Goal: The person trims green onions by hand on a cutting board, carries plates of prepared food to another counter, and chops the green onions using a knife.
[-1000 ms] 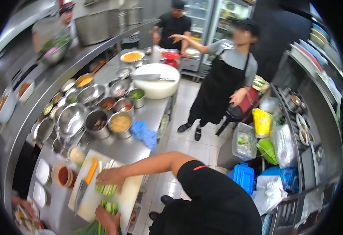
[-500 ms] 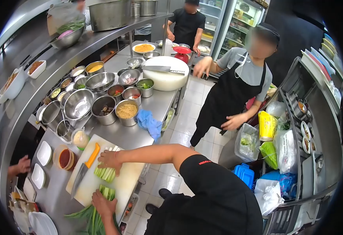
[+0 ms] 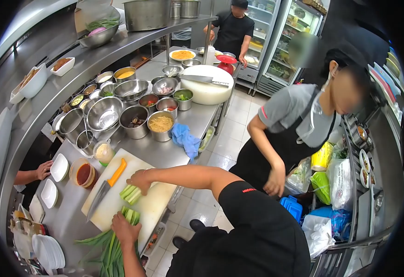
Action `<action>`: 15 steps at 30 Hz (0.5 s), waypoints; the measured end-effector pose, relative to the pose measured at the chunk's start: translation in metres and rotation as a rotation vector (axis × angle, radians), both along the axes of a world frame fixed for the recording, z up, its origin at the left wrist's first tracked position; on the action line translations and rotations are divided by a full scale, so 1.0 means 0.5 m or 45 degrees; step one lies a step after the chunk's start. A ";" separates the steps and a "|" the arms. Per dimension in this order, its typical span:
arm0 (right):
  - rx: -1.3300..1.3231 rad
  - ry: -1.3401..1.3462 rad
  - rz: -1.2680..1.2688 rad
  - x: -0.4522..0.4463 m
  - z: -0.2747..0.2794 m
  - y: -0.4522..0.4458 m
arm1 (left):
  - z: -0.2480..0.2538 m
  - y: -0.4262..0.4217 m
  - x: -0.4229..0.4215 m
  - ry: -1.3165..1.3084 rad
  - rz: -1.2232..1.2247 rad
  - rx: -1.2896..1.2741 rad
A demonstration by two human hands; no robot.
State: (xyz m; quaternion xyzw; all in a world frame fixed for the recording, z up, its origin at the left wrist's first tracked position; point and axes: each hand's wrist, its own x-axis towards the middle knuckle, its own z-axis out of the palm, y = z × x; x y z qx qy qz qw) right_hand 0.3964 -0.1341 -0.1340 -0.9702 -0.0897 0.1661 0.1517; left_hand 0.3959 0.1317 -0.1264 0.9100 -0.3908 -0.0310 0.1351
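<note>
On the white cutting board (image 3: 160,196), my right hand (image 3: 139,180) is closed around a bunch of cut pale-green spring onion stalks (image 3: 130,194). Nearer to me, my left hand (image 3: 126,228) wraps over a bundle of long spring onions (image 3: 112,251), whose cut ends point toward the stalks and whose leaves hang past the board's edge. Along the board's far side lies a knife (image 3: 98,199) with an orange handle (image 3: 117,172), touched by neither hand.
Beyond the board stand a sauce tub (image 3: 84,174), white dishes (image 3: 59,167), a blue cloth (image 3: 185,141) and several metal bowls (image 3: 105,113). A co-worker (image 3: 285,134) stands close on my right; another person's hand (image 3: 44,170) reaches in under the shelf (image 3: 35,99).
My right hand has gone from lying spread over the stalks to gripping them at their far end. The co-worker has come closer and bent down; the hand under the shelf has moved toward the dishes.
</note>
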 end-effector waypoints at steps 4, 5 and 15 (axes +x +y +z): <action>-0.046 -0.117 -0.048 -0.046 0.033 0.039 | 0.001 -0.004 -0.002 -0.002 0.020 0.019; -0.071 -0.143 -0.051 -0.053 0.035 0.048 | 0.000 -0.005 -0.001 -0.004 0.021 0.028; -0.008 -0.200 -0.325 -0.098 0.075 0.072 | -0.013 -0.005 0.005 0.000 0.034 0.064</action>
